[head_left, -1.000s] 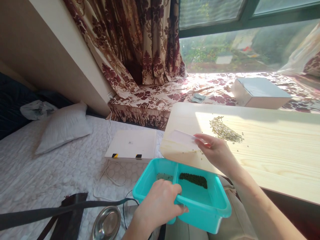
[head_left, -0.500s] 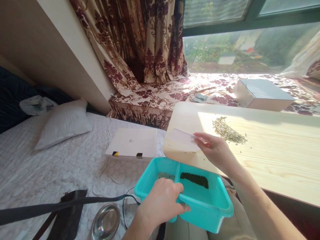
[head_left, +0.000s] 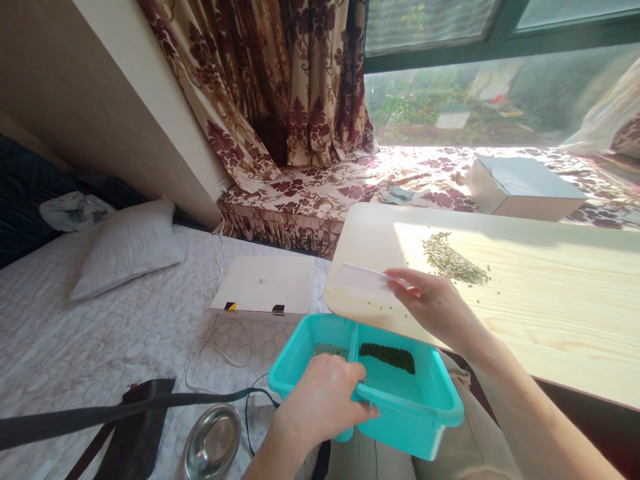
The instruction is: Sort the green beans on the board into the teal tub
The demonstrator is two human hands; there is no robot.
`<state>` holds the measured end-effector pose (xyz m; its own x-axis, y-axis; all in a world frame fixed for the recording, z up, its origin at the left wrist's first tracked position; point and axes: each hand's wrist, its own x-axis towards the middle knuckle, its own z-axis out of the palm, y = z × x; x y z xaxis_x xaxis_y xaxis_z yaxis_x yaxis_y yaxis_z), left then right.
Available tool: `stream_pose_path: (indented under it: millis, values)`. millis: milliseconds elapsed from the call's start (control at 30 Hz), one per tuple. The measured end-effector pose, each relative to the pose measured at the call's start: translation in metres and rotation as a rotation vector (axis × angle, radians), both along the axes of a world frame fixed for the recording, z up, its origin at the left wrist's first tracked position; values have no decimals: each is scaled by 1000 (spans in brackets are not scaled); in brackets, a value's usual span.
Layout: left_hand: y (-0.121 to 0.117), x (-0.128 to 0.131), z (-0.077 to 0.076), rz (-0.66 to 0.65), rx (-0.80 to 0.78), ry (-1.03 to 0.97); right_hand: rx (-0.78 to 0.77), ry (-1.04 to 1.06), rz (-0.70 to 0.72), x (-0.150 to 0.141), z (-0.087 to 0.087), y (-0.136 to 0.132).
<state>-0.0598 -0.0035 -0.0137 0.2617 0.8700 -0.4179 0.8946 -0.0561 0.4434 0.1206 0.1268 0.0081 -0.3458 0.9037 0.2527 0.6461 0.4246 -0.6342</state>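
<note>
The left hand (head_left: 325, 397) grasps the near side of the turquoise box (head_left: 400, 433) around the middle, while the right hand (head_left: 435, 303) pinches a thin white card (head_left: 363, 285) between thumb and fingers, its far end out over the corner of the table (head_left: 560, 307). The box sits just below the table's near edge, above the person's lap (head_left: 387, 463), and whether the legs carry any of its weight I cannot tell. That one-sided hold looks like the main weakness: if the wrist turns or the fingers slip, the box could tip, and the dark green grains (head_left: 387, 358) bunched along the far wall of the right compartment could slide, or spill onto the lap or the bed (head_left: 50, 353). A few loose grains (head_left: 383, 307) lie close to the table edge, so a careless sweep of the card might flick them past the rim or into the left compartment, where small bits (head_left: 330, 350) already show. The larger pale pile (head_left: 455, 260) lies beyond the right hand; a bumped table or dragging forearm could scatter it.
</note>
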Motion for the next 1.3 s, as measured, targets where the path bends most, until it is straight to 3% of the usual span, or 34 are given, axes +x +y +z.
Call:
stream_pose_path:
  millis: [200, 1300]
  values:
    - [-1, 2, 2, -10, 10, 17, 17, -2, -42, 10, 2, -2]
    - [-4, -1, 1, -12, 23, 39, 28, -19, -50, 2, -6, -3]
